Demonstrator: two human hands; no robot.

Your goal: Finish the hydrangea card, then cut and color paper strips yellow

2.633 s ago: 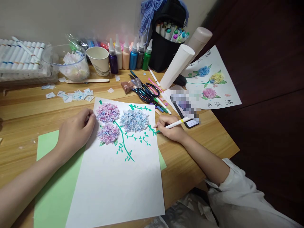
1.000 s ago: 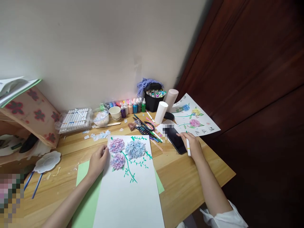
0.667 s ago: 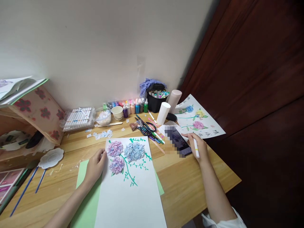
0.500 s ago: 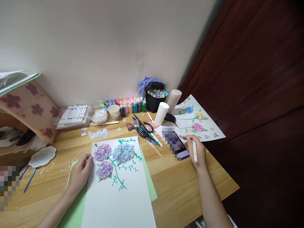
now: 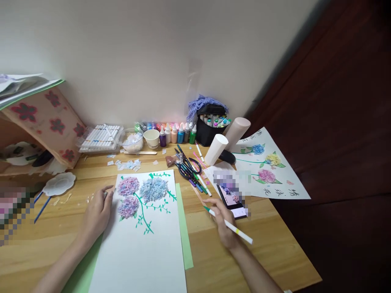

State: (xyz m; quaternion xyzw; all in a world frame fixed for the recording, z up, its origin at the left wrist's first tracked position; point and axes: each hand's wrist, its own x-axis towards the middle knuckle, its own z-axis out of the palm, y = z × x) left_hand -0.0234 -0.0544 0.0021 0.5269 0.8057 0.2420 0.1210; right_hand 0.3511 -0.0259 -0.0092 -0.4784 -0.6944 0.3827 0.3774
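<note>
My right hand (image 5: 224, 224) grips a white marker (image 5: 240, 232) with a green tip and a yellow band. It is raised between the phone and the white paper, the tip pointing up and left. My left hand (image 5: 98, 211) rests at the left edge of the white paper (image 5: 140, 260), fingers curled; a small glint shows between them, too small to name. On the paper are two pink-purple textured flower heads (image 5: 128, 186) and a blue one (image 5: 154, 190), with green drawn stems and leaves (image 5: 143, 213). A green sheet (image 5: 185, 244) lies underneath.
A phone (image 5: 233, 199), partly blurred out, lies beside a flower drawing (image 5: 287, 183). Behind are scissors (image 5: 195, 165), loose markers, a white cylinder (image 5: 216, 149), paint bottles (image 5: 181, 134), a paper cup (image 5: 152, 139), a marker box (image 5: 100, 138) and paper scraps (image 5: 128, 164).
My right hand has moved left from beside the phone toward the paper, turning the marker so its green tip shows. My left hand stays at the paper's edge. The view has shifted slightly.
</note>
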